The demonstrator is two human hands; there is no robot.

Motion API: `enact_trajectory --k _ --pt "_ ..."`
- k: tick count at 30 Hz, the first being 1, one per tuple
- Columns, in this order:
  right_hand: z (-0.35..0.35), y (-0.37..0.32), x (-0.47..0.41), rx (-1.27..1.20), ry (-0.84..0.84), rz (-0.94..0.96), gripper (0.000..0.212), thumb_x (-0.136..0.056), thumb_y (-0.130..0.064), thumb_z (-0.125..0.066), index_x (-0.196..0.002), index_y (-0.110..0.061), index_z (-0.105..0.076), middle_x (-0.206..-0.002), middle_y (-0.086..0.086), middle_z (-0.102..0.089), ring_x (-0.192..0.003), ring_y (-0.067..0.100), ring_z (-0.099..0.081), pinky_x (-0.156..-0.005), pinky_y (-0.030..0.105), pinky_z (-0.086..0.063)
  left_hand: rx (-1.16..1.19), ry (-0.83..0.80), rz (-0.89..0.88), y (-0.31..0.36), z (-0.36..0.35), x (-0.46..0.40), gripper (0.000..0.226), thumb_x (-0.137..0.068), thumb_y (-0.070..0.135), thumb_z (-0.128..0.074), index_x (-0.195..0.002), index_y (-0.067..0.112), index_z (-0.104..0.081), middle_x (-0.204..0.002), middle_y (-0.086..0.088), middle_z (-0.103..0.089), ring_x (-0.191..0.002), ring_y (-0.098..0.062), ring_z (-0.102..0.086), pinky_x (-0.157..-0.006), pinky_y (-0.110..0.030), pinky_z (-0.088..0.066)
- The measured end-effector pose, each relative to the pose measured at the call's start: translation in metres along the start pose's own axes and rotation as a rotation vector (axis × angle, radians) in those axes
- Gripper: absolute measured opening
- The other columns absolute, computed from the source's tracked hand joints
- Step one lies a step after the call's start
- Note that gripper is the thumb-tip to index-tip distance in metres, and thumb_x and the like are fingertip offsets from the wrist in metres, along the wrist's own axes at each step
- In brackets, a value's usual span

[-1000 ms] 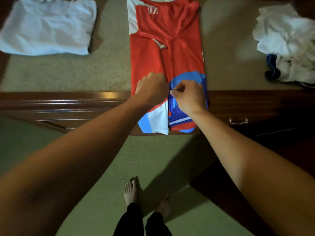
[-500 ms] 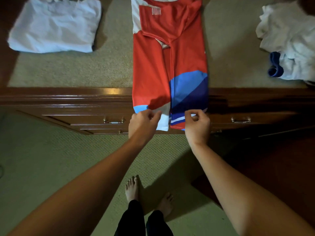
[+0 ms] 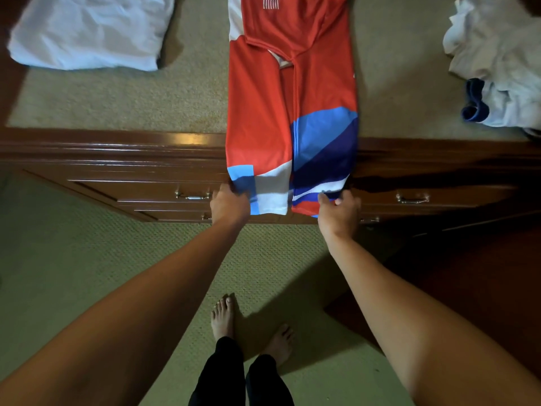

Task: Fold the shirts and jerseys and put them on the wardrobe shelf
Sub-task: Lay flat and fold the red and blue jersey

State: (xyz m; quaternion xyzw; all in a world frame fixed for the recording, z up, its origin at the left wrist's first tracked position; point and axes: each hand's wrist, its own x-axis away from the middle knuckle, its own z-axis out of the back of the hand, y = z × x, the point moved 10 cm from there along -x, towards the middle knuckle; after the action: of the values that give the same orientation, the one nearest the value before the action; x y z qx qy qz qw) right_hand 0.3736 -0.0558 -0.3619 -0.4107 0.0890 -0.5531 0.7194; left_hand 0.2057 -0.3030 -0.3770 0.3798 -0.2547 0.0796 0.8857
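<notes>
The long red jersey with blue and white patches (image 3: 263, 112) lies flat on the worktop (image 3: 117, 106), its bottom end hanging over the front. The left hand (image 3: 229, 205) and right hand (image 3: 339, 212) each pinch a bottom corner with their fingers, probably ready to fold it up.

Head view, looking steeply down.
</notes>
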Motion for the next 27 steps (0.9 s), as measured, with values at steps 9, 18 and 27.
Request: enact_trajectory --k 9,18,27 --pt "0.03 -0.034 0.038 -0.087 -0.02 0.231 0.016 -0.089 -0.022 -0.065 -0.1 -0.016 -0.056 -0.091 0.005 -0.067 -0.092 0.036 -0.064 -0.082 0.044 -0.051 0.06 -0.14 -0.172 0.024 0.015 0.053 0.028 -0.079 0.045 -0.042 -0.091 0.021 -0.05 -0.087 -0.007 -0.062 -0.093 -0.036 -0.057 -0.086 -0.048 -0.049" --pt "0.079 -0.121 0.066 -0.225 0.032 0.536 0.017 -0.096 -0.026 -0.065 -0.111 -0.022 -0.059 -0.078 -0.011 -0.064 -0.075 0.015 -0.065 -0.067 0.036 -0.049 0.141 0.005 -0.47 0.117 0.078 0.088 0.021 -0.1 0.036 -0.046 -0.097 0.016 -0.045 -0.076 -0.004 -0.059 -0.074 -0.027 -0.056 -0.068 -0.042 -0.041" --pt "0.103 -0.183 -0.012 -0.417 0.083 0.308 0.049 -0.087 -0.014 -0.077 -0.13 -0.01 -0.054 -0.094 -0.02 -0.053 -0.095 0.007 -0.057 -0.082 0.017 -0.041 0.457 0.086 -0.282 0.185 0.117 0.015 0.026 -0.09 0.022 -0.063 -0.113 0.018 -0.051 -0.084 -0.003 -0.062 -0.077 -0.02 -0.06 -0.076 -0.038 -0.052"
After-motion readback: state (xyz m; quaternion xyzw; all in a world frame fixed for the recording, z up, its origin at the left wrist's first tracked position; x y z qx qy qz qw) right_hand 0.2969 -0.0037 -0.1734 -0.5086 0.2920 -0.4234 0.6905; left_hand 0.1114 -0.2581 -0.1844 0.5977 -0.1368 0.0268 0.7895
